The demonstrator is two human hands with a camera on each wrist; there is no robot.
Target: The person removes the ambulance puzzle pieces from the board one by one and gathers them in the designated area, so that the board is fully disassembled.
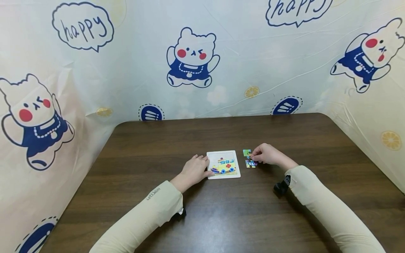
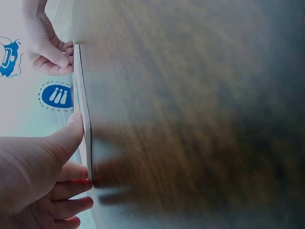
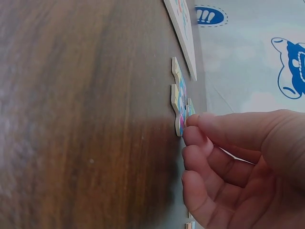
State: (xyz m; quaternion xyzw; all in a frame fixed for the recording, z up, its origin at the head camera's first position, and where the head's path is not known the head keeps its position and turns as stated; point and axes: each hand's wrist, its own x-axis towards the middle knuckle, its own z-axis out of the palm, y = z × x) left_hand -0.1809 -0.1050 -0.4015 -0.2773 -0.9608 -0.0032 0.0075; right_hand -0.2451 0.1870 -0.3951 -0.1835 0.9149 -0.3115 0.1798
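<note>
A white-framed puzzle tray (image 1: 223, 177) lies flat on the table, showing a yellow ambulance picture (image 1: 226, 166). My left hand (image 1: 195, 169) rests at the tray's left side, thumb at the near left corner and fingers along the edge. In the left wrist view the left hand's thumb (image 2: 71, 131) touches the tray's rim (image 2: 85, 114). To the right of the tray, my right hand (image 1: 265, 154) pinches a small puzzle piece (image 3: 190, 107), mostly hidden by the fingertips. Beside it are a green piece (image 1: 246, 152) and a blue-purple piece (image 1: 250, 164).
The brown wooden table (image 1: 142, 147) has its far edge against a hanging cloth (image 1: 240, 52) printed with bears. A black wrist device (image 1: 281, 187) sits under the right sleeve.
</note>
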